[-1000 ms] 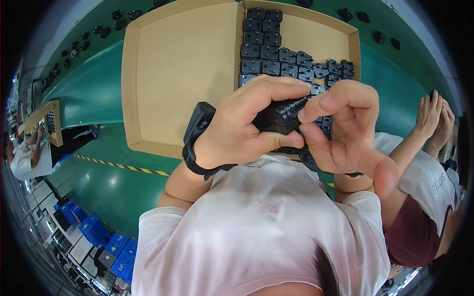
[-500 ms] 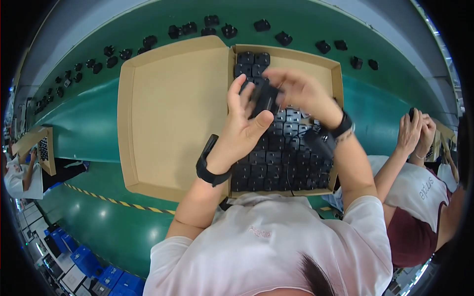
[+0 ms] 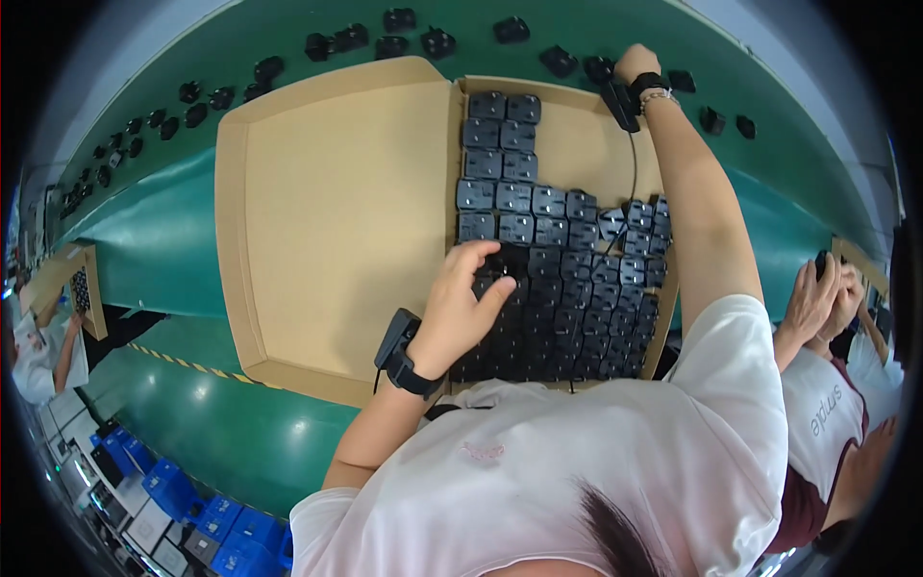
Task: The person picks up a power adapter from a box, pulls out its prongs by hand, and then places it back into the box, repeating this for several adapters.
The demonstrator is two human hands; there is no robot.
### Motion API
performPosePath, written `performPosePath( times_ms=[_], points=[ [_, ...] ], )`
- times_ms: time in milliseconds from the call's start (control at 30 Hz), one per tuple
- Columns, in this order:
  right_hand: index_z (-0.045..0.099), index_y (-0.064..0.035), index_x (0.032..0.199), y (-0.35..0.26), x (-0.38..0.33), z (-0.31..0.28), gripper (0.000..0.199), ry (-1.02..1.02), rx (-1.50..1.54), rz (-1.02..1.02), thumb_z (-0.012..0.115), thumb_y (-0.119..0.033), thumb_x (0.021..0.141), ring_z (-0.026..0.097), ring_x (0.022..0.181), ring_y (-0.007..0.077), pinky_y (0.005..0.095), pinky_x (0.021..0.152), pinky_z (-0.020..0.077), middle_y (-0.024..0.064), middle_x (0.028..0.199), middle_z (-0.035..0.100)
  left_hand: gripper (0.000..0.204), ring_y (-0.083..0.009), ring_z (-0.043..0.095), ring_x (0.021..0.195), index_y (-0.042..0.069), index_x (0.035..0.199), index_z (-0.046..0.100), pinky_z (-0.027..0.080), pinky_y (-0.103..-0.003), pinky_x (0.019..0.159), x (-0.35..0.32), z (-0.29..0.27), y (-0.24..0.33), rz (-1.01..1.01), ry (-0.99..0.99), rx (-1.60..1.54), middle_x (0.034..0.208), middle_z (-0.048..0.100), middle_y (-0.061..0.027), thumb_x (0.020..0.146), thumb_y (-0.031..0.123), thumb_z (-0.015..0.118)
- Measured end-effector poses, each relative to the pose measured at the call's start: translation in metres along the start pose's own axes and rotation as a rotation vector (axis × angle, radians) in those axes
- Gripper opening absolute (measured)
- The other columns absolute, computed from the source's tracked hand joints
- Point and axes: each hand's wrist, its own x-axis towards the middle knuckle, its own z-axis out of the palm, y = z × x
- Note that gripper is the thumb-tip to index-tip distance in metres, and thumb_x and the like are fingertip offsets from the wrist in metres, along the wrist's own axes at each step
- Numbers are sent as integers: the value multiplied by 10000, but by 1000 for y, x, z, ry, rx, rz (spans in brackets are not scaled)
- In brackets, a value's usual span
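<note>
Black plug-type power adapters (image 3: 514,196) with metal prongs stand in tight rows in the right half of an open cardboard box (image 3: 327,221). Over those rows is my left hand (image 3: 460,306), thumb and fingers curved around a dark adapter (image 3: 511,260); shadow blurs where it ends and its neighbours begin. Stretched out past the box's far edge, my right hand (image 3: 636,63) is closed at the green surface. Its fingers are mostly hidden, and what they hold cannot be made out. A loose adapter (image 3: 599,68) lies just left of it.
More loose adapters (image 3: 438,42) are strewn along the green work surface (image 3: 159,207) behind the box. A black cabled device (image 3: 620,106) hangs at my right wrist, its cord crossing the box. At right, another person's hands (image 3: 815,298) hold a dark item. Blue bins (image 3: 173,490) stand lower left.
My hands have separated. The left came down and nearer over the packed rows; the right swung away to the far surface beyond the box. My view has shifted slightly.
</note>
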Motion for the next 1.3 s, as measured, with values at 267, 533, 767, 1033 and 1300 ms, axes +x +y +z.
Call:
performPosePath(
  times_ms=[267, 533, 767, 1033, 1300],
  points=[
    [683, -65, 846, 32, -197, -79, 222, -273, 158, -254, 699, -67, 625, 631, 703, 304, 352, 654, 505, 166, 761, 647, 322, -193, 548, 893, 41, 1080, 543, 450, -298, 748, 4, -5, 8, -78, 28, -181, 1013, 561, -91, 789, 133, 647],
    [639, -55, 947, 58, -228, -45, 265, -329, 358, -145, 655, -27, 684, 631, 737, 258, 294, 680, 490, 151, 844, 647, 333, -179, 558, 898, 38, 1083, 547, 457, -293, 749, 9, 11, 18, 42, -95, -221, 1048, 575, -88, 790, 153, 653],
    [620, 20, 888, 38, -263, -74, 89, -107, 1105, 20, 582, 3, 810, 589, 719, 107, 217, 642, 455, 50, 799, 643, 453, -192, 564, 935, 32, 1177, 465, 465, -309, 782, 19, 42, 27, 152, -41, -298, 1128, 545, -120, 791, 164, 662],
    [607, 31, 914, -67, -363, -178, 99, 25, 1338, -379, 551, 41, 833, 538, 848, 123, 229, 732, 447, 106, 985, 591, 544, -216, 520, 1045, 49, 1271, 356, 450, -347, 857, -1, 22, 64, 244, -163, -807, 1257, 429, -143, 816, 139, 640],
    [526, 36, 1092, -89, -370, -192, 321, -264, 1828, -396, 637, -44, 801, 533, 944, 170, 279, 800, 447, 146, 1084, 572, 418, -205, 483, 1121, 47, 1185, 434, 404, -340, 940, -33, -6, 66, 342, -220, -1142, 1250, 443, -121, 802, 19, 600]
  ],
)
